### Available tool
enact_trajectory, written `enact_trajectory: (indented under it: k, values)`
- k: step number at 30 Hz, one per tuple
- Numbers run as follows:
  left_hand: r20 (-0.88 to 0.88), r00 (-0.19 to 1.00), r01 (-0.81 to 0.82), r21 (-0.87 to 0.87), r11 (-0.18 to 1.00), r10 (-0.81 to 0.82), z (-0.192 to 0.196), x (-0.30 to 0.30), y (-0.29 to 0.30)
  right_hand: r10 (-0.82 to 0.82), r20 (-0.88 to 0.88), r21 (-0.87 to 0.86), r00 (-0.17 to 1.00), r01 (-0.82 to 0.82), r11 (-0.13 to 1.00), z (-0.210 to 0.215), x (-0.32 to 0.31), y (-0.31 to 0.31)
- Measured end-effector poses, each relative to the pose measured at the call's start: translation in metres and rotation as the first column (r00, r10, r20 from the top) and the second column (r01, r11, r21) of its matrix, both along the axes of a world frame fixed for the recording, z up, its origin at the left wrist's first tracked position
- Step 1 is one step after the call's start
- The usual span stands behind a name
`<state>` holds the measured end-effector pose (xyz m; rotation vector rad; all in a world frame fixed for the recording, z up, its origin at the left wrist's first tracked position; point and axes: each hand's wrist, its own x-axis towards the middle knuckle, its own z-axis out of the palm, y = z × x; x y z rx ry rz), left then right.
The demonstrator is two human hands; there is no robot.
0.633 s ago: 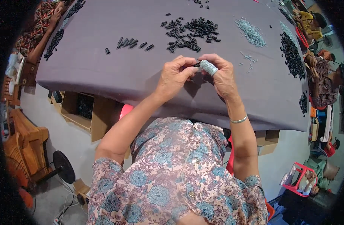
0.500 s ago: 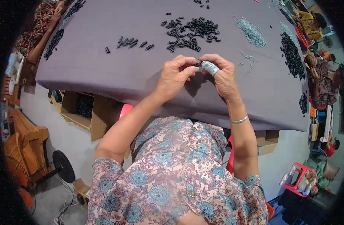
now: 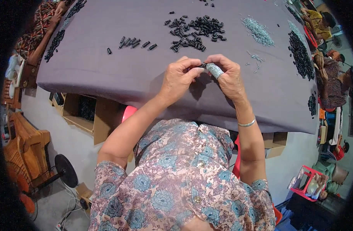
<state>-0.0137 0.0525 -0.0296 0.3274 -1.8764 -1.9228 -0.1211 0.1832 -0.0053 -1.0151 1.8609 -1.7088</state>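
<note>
My left hand [image 3: 181, 77] and my right hand [image 3: 228, 77] meet above the near part of the cloth-covered table. Pinched between their fingertips is a small black cylindrical part [image 3: 203, 66], largely hidden by the fingers. A light grey-blue wrap [image 3: 214, 71] covers my right thumb. Beyond the hands lies a heap of short black cylinders [image 3: 205, 27]. Left of it, several black cylinders [image 3: 131, 42] lie in a loose row. To the right is a pile of small pale pin-like pieces [image 3: 258, 30], with a few strays [image 3: 255, 57] nearer to my right hand.
More black parts [image 3: 301, 56] lie along the table's right edge, and others [image 3: 55, 45] along its left. Co-workers sit at both sides. Under the table stands a cardboard box [image 3: 80, 120] of black pieces. A black fan [image 3: 65, 170] stands at lower left.
Both hands stay almost in place, still pinching the small black part. Only slight finger movement shows. The view has shifted a little.
</note>
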Motion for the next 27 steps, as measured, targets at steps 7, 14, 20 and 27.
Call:
enact_trajectory:
  k: [7,14,20,27]
  values:
    - [-0.037,0.997,-0.076,-0.108,0.991,0.073,-0.005,0.002,0.004,-0.045,-0.286,0.066,0.957,0.067,0.996,-0.001,0.004,-0.001]
    - [-0.109,0.986,-0.158,-0.357,0.921,0.127,-0.005,0.005,0.006,-0.063,-0.456,0.064,0.888,0.103,0.993,0.009,0.011,-0.002]
    - [-0.157,0.971,-0.237,-0.525,0.817,0.181,0.0,0.002,0.011,-0.076,-0.452,0.081,0.889,0.126,0.989,0.012,0.011,-0.003]
    - [-0.071,0.979,-0.203,-0.402,0.893,0.191,0.0,-0.003,0.008,-0.059,-0.311,0.076,0.949,0.087,0.993,-0.001,0.004,-0.003]
